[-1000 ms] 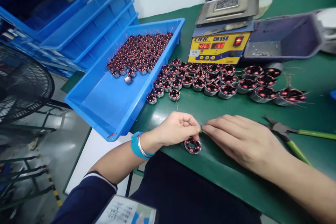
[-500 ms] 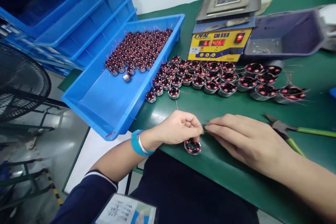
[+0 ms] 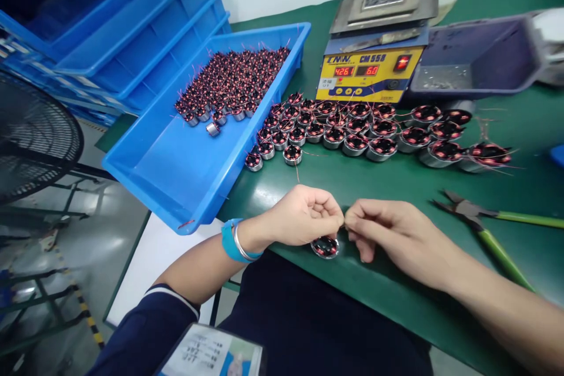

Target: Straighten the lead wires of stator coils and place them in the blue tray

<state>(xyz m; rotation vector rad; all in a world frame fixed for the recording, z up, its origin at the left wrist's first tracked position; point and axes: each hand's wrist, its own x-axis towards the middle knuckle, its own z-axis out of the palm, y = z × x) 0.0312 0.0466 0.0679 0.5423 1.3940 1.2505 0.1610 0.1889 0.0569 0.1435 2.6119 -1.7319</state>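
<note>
A round metal-rimmed part with copper windings (image 3: 325, 247) sits on the green table near its front edge, partly under my left hand (image 3: 308, 215). The fingers of that hand are pinched together just above the part. My right hand (image 3: 390, 234) is also in a pinch, its thumb and forefinger meeting the left fingertips. Whatever lies between the fingertips is too small to make out. One similar wound part (image 3: 292, 154) stands beyond my left hand, a thin wire trailing from it toward me.
Several wound parts (image 3: 381, 148) stand in rows before a yellow-fronted device (image 3: 361, 76). A blue tray (image 3: 176, 170) at the left holds many more. Green-handled cutters (image 3: 471, 211) lie right of my right hand. A purple bin (image 3: 476, 59) stands at the back right.
My right hand has turned and its fingers have curled from nearly straight into a pinch. My left hand has shifted very slightly to the right.
</note>
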